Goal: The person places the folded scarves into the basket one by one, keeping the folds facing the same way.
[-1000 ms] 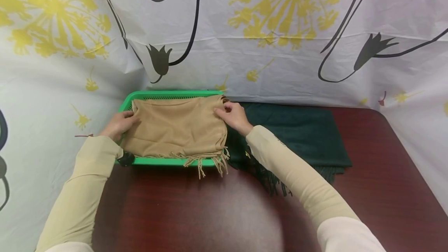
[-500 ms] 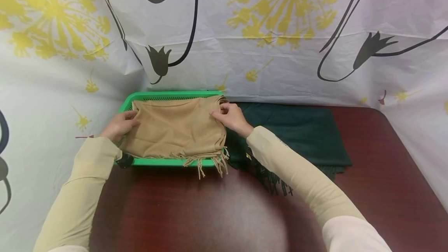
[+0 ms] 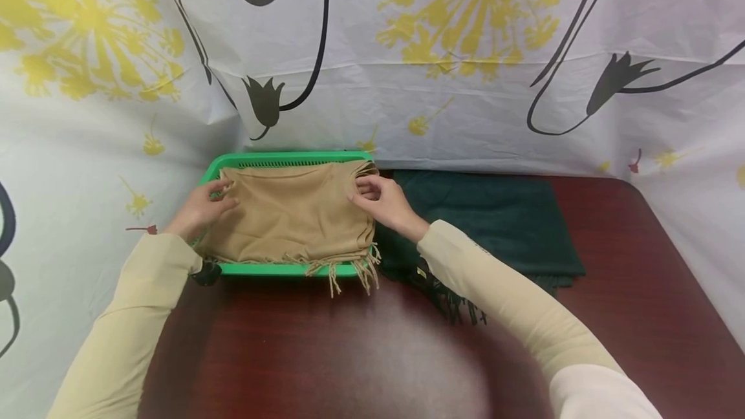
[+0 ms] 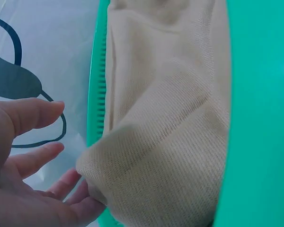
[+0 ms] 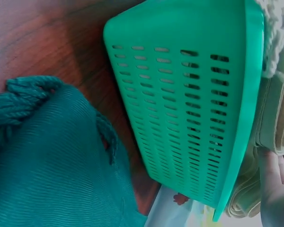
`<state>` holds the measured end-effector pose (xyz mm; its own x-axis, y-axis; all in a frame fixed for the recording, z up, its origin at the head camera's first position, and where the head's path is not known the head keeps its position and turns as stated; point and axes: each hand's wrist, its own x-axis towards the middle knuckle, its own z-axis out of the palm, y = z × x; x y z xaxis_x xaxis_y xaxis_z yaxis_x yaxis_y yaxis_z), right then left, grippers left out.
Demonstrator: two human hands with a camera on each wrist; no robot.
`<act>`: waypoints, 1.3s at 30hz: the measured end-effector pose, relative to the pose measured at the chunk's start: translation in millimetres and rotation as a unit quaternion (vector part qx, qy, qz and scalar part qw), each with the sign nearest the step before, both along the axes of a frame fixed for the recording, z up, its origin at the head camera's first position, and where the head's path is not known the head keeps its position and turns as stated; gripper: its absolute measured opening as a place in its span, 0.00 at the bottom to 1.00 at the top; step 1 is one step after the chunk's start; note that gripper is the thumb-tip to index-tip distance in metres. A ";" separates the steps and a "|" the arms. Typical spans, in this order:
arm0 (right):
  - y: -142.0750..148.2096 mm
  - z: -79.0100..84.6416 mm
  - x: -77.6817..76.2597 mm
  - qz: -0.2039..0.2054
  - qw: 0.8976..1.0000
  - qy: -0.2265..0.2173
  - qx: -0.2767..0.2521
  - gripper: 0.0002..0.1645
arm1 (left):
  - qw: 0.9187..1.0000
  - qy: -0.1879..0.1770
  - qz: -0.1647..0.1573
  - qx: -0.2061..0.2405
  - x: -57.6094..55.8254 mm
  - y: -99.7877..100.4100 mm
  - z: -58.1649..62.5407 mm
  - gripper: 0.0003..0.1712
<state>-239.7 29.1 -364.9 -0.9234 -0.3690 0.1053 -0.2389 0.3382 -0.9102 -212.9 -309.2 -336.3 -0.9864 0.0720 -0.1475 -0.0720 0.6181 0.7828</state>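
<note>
Reddish-brown wooden table: one tan, fringed, folded fabric scarf, inside a green slotted plastic basket; left hand, fingers loosely spread, and right hand, finger grip hard to judge, at opposite ends, presumably to steady its folds.

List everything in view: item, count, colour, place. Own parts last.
tan fringed cloth: at least 1, tan, folded in layers in the basket, fringe hanging over the near rim
basket: 1, bright green, slotted, at the table's far left
dark green fringed cloth: at least 1, dark green, on the table to the right of the basket
table: 1, dark reddish brown, under the basket and the green cloth
backdrop: white with yellow and grey floral print, behind and at both sides
black device: 1, black, at left wrist
sleeves: 2, beige, on both forearms
left hand: 1, at the tan cloth's left end
right hand: 1, at its right end
</note>
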 end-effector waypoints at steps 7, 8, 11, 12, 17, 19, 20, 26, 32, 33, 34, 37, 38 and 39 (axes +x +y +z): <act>10.0 -3.4 10.9 0.011 0.999 0.030 -0.036 0.17 | 0.999 0.033 0.017 -0.003 6.9 7.0 3.3 0.33; 11.7 -4.1 13.0 0.014 0.999 0.032 -0.039 0.16 | 0.999 0.037 0.019 0.004 8.3 7.1 2.7 0.33; 17.8 -8.4 18.7 0.019 0.998 0.037 -0.041 0.14 | 0.998 0.049 0.021 0.021 14.5 8.6 2.4 0.34; 20.0 -9.5 20.7 0.018 0.998 0.039 -0.042 0.13 | 0.998 0.053 0.023 0.024 17.1 9.9 3.0 0.34; 31.4 -12.4 31.0 0.012 0.998 0.034 -0.052 0.13 | 0.997 0.073 0.026 0.023 29.2 19.0 7.7 0.35; 35.2 -9.6 37.2 0.013 0.998 0.030 -0.061 0.13 | 0.996 0.081 0.028 0.030 32.8 23.4 8.4 0.35; 36.9 -7.1 41.1 0.015 0.997 0.027 -0.068 0.13 | 0.995 0.086 0.027 0.032 34.5 25.7 8.4 0.35; 44.8 7.6 63.0 0.023 0.995 0.005 -0.098 0.11 | 0.992 0.108 0.022 0.067 46.1 41.2 7.0 0.31; 56.9 7.6 71.7 0.018 0.995 -0.016 -0.093 0.10 | 0.990 0.111 0.009 0.088 58.5 53.3 4.0 0.29; 59.4 7.2 72.7 0.017 0.995 -0.018 -0.093 0.10 | 0.990 0.112 0.006 0.087 60.5 54.9 3.3 0.29; 62.0 6.6 73.7 0.017 0.995 -0.020 -0.092 0.10 | 0.990 0.113 0.004 0.088 62.8 57.1 2.7 0.29; 69.8 2.8 76.3 0.016 0.996 -0.017 -0.081 0.10 | 0.989 0.117 -0.001 0.093 70.7 63.9 1.1 0.27; 72.6 1.5 77.4 0.015 0.997 -0.016 -0.077 0.10 | 0.988 0.121 -0.004 0.094 73.5 66.6 0.5 0.27; 75.7 -0.2 78.5 0.013 0.997 -0.015 -0.071 0.10 | 0.987 0.123 -0.008 0.099 76.2 69.5 -0.2 0.27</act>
